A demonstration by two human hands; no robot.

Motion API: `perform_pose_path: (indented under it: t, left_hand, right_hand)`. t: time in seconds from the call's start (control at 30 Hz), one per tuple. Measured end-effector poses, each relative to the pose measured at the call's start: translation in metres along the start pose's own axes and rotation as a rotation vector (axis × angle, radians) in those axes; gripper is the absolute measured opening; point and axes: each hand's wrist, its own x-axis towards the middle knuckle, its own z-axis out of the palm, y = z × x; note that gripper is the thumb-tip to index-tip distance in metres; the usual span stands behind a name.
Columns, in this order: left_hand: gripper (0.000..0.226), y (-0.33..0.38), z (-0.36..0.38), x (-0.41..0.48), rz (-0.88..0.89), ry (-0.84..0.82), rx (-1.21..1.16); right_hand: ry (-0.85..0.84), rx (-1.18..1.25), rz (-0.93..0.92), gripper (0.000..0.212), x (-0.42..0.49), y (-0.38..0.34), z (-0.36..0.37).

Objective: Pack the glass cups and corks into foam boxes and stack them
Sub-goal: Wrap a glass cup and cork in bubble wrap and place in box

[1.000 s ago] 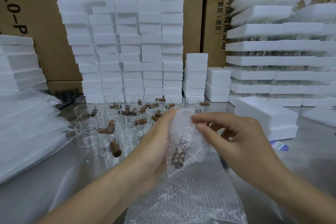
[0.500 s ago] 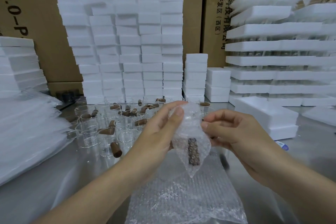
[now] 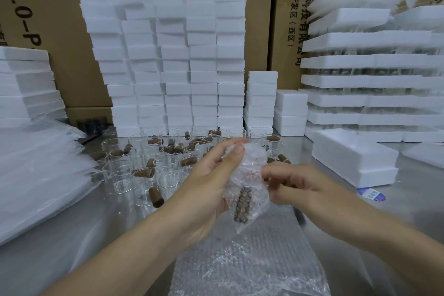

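Hands meet at centre frame over a metal table point(image 3: 48, 235). Left hand point(image 3: 206, 187) grips a small bubble-wrap pouch point(image 3: 252, 170) from the left, with thumb and forefinger pinched on its upper edge and the palm along its side. Right hand point(image 3: 298, 187) comes in from the right, fingers curled, tips pinching the pouch's right edge at mid height. Pouch is held upright, clear of the table, lower corner pointing down. One brown cork point(image 3: 242, 204) shows through the film in the lower half, standing roughly on end. Whether a glass sits in there with it cannot be told through the bubbles.

Directly below, at bottom centre, a flat bubble-wrap sheet point(image 3: 249, 262) lies on the table.

Left of centre, beyond the left hand, a cluster of clear glass cups point(image 3: 120, 175) stands upright, close together. Loose corks point(image 3: 156, 197) are scattered among them, some inside cups, some lying on the table between.

Behind the cups, upper centre, tall columns of white foam boxes point(image 3: 180, 60) stand side by side, with shorter columns to their right. At the right edge of the frame, wider foam trays point(image 3: 360, 79) are stacked in layers, with glass visible between the layers. In front of those, a low foam block point(image 3: 353, 158) sits on the table, a small blue-and-white label point(image 3: 371, 194) near it.

At the left edge lies a pile of translucent plastic bags point(image 3: 36, 175), with flat foam slabs point(image 3: 24, 84) stacked behind. Brown cartons point(image 3: 60, 19) with printed lettering fill the background.
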Motion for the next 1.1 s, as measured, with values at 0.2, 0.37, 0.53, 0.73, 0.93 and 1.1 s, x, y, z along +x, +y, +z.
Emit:
perform_pose_path:
  t: [0.2,0.37,0.53,0.73,0.93,1.1]
  left_hand:
    - [0.035,-0.005,0.001,-0.002,-0.078,-0.030,0.059]
    - [0.052,0.002,-0.007,0.000,-0.124,-0.044,-0.002]
    - [0.060,0.004,-0.006,-0.003,-0.266,-0.202,0.067]
    - [0.065,-0.003,-0.006,-0.004,-0.300,-0.188,0.085]
    - [0.049,0.003,-0.008,-0.001,-0.245,-0.009,0.065]
    - [0.067,0.010,-0.009,0.001,-0.226,0.086,-0.143]
  right_hand:
    - [-0.005,-0.063,-0.097,0.024,-0.002,0.004,-0.002]
    - [0.337,0.087,-0.146,0.022,0.003,0.009,-0.008]
    - [0.418,0.241,-0.104,0.014,0.008,0.019,-0.015]
    - [0.538,-0.043,-0.041,0.011,0.015,0.047,-0.046]
    - [0.753,-0.750,0.346,0.058,0.004,0.114,-0.119]
    - [0.701,-0.808,0.508,0.052,-0.002,0.134,-0.133]
